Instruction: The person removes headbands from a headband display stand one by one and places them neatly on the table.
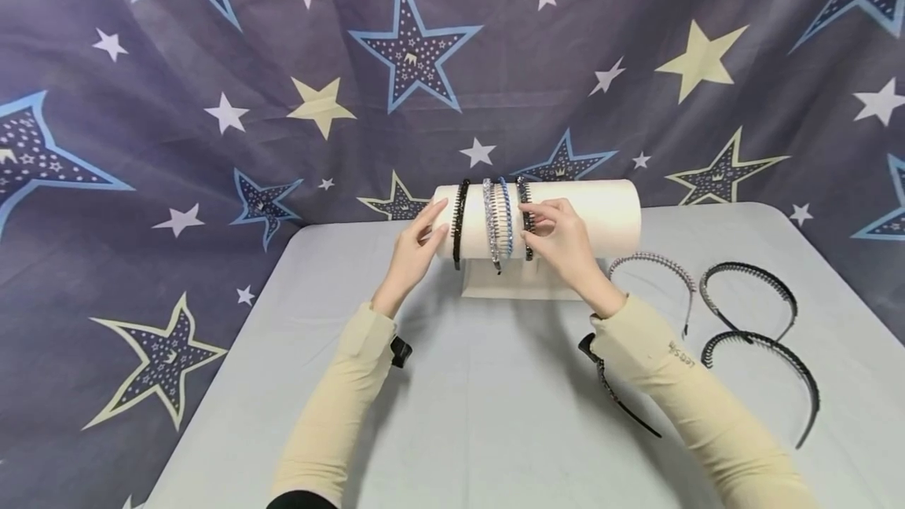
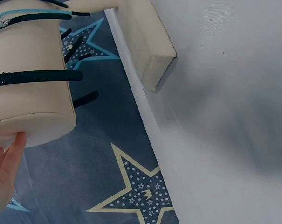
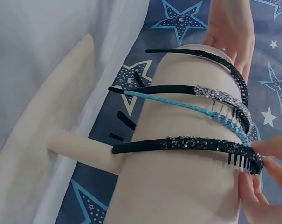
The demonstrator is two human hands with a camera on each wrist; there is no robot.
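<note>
A cream cylinder stand carries several headbands. At its left end the left hand rests with its fingertips against the end face, as the left wrist view also shows at the hand. Beside it is a black headband; a silver one and a blue one sit close together in the middle. To their right, the right hand pinches a dark glittery headband between thumb and fingers. The right wrist view shows that dark headband around the cylinder, its teeth near the right hand's fingertips.
On the pale table, several loose headbands lie to the right, among them a pinkish one, a black one and another black one. One lies partly under the right forearm. A star-patterned cloth hangs behind.
</note>
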